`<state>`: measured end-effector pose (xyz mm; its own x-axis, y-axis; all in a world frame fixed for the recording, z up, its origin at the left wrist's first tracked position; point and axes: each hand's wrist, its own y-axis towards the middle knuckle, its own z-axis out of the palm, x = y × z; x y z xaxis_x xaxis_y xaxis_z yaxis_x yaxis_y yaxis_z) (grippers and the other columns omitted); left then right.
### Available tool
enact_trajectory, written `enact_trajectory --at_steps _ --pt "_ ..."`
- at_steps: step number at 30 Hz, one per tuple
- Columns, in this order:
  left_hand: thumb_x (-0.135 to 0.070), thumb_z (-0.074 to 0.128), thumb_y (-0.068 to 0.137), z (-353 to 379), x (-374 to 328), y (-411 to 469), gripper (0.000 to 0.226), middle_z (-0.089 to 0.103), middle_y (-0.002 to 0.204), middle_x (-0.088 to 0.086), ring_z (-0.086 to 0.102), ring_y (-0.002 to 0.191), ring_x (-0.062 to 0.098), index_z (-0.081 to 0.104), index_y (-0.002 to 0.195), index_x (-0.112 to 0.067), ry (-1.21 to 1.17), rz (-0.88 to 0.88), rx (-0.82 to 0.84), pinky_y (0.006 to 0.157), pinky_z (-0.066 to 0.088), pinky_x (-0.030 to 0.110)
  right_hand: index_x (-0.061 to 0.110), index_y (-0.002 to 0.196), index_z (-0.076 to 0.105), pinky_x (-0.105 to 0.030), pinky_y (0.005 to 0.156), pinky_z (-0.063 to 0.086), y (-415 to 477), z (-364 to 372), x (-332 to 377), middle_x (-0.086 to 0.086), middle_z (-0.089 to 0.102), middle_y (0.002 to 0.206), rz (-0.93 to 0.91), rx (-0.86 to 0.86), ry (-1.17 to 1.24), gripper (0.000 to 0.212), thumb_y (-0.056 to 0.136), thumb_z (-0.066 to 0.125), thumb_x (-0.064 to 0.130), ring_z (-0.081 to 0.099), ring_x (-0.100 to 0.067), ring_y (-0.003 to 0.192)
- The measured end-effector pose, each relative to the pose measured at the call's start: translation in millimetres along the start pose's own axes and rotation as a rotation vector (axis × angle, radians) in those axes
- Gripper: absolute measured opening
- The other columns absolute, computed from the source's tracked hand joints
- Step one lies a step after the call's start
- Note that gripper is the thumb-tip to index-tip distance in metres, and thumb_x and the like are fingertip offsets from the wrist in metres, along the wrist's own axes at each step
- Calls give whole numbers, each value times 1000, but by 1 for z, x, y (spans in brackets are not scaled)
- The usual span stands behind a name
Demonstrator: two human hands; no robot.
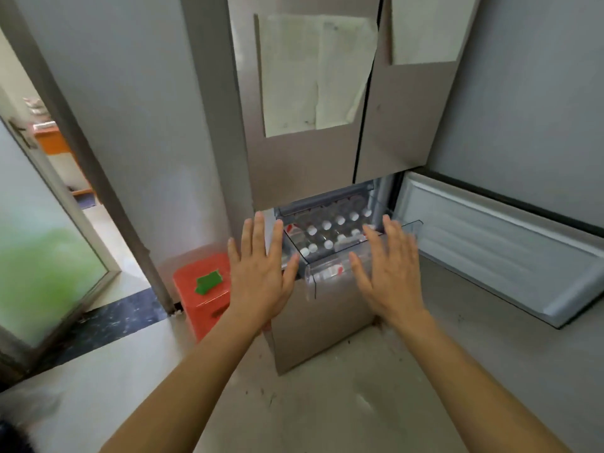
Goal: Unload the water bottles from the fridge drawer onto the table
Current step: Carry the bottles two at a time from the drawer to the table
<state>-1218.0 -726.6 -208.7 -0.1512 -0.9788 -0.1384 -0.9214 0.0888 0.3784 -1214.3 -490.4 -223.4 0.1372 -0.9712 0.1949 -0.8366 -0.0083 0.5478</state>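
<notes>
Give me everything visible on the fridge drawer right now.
The drawer is clear plastic with a curved front wall. It is pulled partway out of the fridge's lower compartment, below the closed upper doors. Upright bottles with white caps and red labels pack it in rows. The lower door is swung open on the right side. The open left hand and right hand flank its front corners; whether either touches it cannot be told.

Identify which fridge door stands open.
The lower right door: it is swung wide, showing its white inner lining. The two upper doors are shut, with papers stuck on them.
</notes>
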Motion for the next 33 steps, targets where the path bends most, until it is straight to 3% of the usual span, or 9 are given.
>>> enact_trajectory --at_steps 4,10,14,17,21,25,29,33 --pt "-60 19 101 36 -31 54 69 -6 166 10 -4 153 29 8 158 -24 -72 90 91 121 10 57 15 146 44 -54 121 19 23 3 -53 -20 32 158 135 12 -50 60 99 38 52 28 -36 147" --pt "-60 21 101 96 -68 116 70 -7 166 10 -7 153 30 9 159 -23 -112 159 221 123 5 53 13 141 50 -55 116 31 67 32 -119 -19 45 149 220 57 -70 58 97 39 50 40 -37 138" --pt "-59 29 100 141 -80 152 71 -6 166 9 -2 153 31 9 158 -25 -147 127 376 122 11 53 11 139 53 -51 107 42 106 81 -159 -19 55 135 147 177 -66 61 96 35 50 51 -37 126" --pt "-55 37 100 177 -82 183 73 -3 166 9 4 152 33 6 158 -26 -145 86 509 120 17 55 11 136 55 -49 103 46 146 127 -189 -17 59 131 83 268 -22 54 97 48 48 55 -35 121" --pt "-55 43 98 223 -84 220 74 2 166 8 16 150 34 7 158 -29 -139 -43 632 116 26 57 16 139 52 -43 101 45 203 178 -224 -14 58 134 -22 485 6 51 96 54 46 53 -33 123" --pt "-55 51 95 259 -88 243 76 22 161 12 36 140 35 17 156 -27 -128 -133 833 110 39 47 21 136 51 -42 101 46 245 225 -247 -11 54 138 -140 768 27 47 96 55 44 51 -30 124" --pt "-53 59 90 291 -86 243 69 42 150 12 48 130 31 33 149 -28 -131 -176 1052 104 43 39 25 134 53 -42 93 52 264 268 -256 -8 57 135 -215 984 9 44 94 61 42 57 -29 119" --pt "-49 51 96 307 -85 240 56 51 146 9 51 129 28 45 145 -23 -144 -217 1225 104 42 31 22 141 46 -43 97 51 268 299 -261 -10 52 140 -197 1104 -12 55 92 65 40 56 -30 122"
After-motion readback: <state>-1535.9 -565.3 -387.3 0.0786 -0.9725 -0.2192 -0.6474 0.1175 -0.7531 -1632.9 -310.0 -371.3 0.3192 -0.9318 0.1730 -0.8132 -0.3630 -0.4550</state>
